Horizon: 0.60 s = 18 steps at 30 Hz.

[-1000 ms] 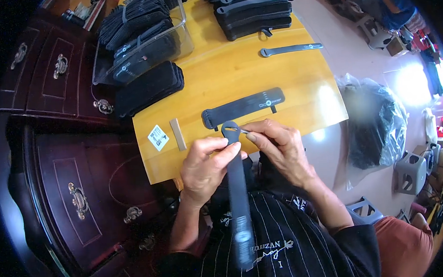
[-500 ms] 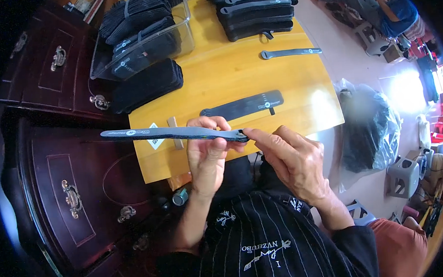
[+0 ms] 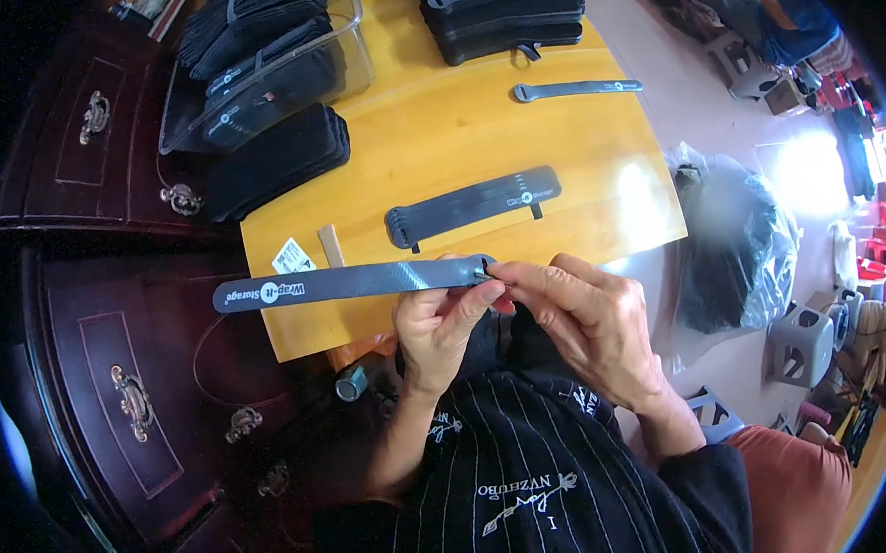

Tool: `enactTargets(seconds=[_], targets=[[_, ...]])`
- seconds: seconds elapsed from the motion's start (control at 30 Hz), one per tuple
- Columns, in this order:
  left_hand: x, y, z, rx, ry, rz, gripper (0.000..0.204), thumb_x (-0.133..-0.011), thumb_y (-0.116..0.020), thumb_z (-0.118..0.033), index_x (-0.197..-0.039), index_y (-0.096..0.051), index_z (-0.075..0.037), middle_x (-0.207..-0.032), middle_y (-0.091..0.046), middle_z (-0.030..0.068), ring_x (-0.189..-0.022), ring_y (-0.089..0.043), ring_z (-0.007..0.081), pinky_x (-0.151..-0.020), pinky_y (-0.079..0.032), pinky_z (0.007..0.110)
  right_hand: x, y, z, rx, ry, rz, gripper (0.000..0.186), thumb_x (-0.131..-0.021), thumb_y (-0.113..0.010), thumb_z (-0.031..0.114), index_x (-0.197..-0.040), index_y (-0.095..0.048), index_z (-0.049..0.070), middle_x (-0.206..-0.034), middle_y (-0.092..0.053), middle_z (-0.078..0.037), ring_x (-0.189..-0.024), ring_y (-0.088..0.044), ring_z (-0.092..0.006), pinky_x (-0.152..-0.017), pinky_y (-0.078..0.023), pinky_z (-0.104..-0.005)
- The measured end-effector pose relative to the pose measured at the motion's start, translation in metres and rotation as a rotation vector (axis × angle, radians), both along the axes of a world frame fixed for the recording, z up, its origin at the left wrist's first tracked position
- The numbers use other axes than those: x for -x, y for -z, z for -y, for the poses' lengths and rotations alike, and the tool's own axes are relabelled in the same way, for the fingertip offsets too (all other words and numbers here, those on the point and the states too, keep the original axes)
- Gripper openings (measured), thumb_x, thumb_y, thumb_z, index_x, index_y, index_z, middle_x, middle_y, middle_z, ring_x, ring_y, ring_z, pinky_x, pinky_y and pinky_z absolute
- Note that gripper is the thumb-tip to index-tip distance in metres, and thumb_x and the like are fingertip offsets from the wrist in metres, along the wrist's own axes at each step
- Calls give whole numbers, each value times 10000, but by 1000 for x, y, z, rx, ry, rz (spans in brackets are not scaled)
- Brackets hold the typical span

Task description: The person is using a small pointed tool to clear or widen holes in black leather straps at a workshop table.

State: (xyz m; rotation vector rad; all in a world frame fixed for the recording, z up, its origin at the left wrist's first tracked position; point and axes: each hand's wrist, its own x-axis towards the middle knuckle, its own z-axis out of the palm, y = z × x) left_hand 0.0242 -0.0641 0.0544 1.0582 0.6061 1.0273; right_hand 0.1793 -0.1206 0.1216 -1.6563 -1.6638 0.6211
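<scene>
A long grey strap (image 3: 353, 281) with a rounded end and white print lies across my hands, its broad face up. My left hand (image 3: 438, 337) is closed round it from below, near the slotted end, with the thumb on its near edge. The thumb and fingertips of my right hand (image 3: 591, 319) pinch at the slot; a small dark bit shows there, mostly hidden by the fingers. Just beyond, a bundle of similar straps (image 3: 474, 205) lies fanned on the yellow table (image 3: 436, 137), with short black tabs sticking out beneath it. A single strap (image 3: 578, 89) lies farther right.
A clear plastic bin (image 3: 352, 76) of bundled straps stands at the far left, beside a black stack (image 3: 277, 163). More bundles (image 3: 505, 23) are piled at the back. Dark drawers (image 3: 134, 393) line the left. A plastic-wrapped bundle (image 3: 737, 251) sits right of the table; another person (image 3: 791, 28) sits beyond.
The held strap has turned from edge-on to showing its printed face. My left hand has shifted slightly right, while my right fingers remain at the slotted end. The whole view has moved a little.
</scene>
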Motion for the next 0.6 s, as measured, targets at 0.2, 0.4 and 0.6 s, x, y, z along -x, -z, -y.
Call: enactTargets(seconds=[0.2, 0.4, 0.6], targets=[[4, -4, -6, -32, 46, -55, 125, -899, -611, -30, -995, -617, 49, -900, -667, 121, -751, -645, 160, -689, -533, 256, -1, 7, -8, -55, 28, -108, 284, -813, -661, 95, -1093, -679, 141, -695, -592, -61, -589, -628, -231, -504, -481, -328], [0, -10, 1, 177, 113, 49, 124, -924, -582, -89, -926, -612, 32, -831, -656, 119, -719, -635, 156, -652, -517, 253, -7, 18, -25, -111, 45, -19, 307, -834, -647, 17, -1125, -677, 109, -731, -596, -97, -668, -621, -191, -553, -459, -289], [2, -14, 9, 217, 62, 124, 167, -951, -491, -110, -928, -579, 30, -770, -604, 103, -642, -577, 156, -596, -463, 260, -30, 22, -35, -72, -199, -284, 330, -802, -718, 92, -1126, -669, 55, -728, -602, -26, -601, -528, -112, -530, -426, -303]])
